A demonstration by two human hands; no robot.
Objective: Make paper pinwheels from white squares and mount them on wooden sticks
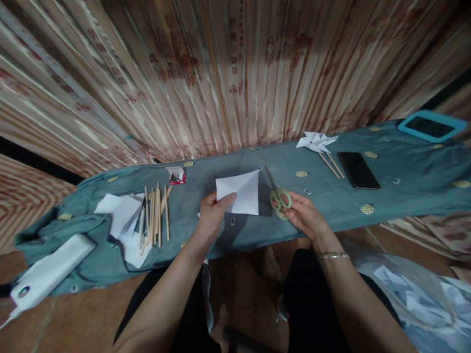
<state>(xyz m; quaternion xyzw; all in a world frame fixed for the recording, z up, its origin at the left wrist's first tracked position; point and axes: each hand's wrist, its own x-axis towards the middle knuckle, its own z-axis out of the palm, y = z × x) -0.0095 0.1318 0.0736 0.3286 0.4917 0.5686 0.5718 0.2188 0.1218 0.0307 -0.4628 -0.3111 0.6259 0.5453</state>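
Observation:
My left hand (212, 214) pinches the lower left corner of a white sheet of paper (241, 192), holding it just above the blue-grey cloth (331, 196). My right hand (303, 213) rests on the cloth to the right of the sheet, fingers curled at the pale green handles of a pair of scissors (277, 193). The scissor blades point away from me, along the paper's right edge. Whether the fingers are through the handles I cannot make out.
Several wooden sticks (156, 215) lie over white paper scraps (123, 218) at the left. A small red-and-white box (177, 176) sits behind them. A paper pinwheel on sticks (318, 144), a black phone (358, 169) and a teal-framed tablet (430, 125) lie to the right. A white object (47, 272) sits far left.

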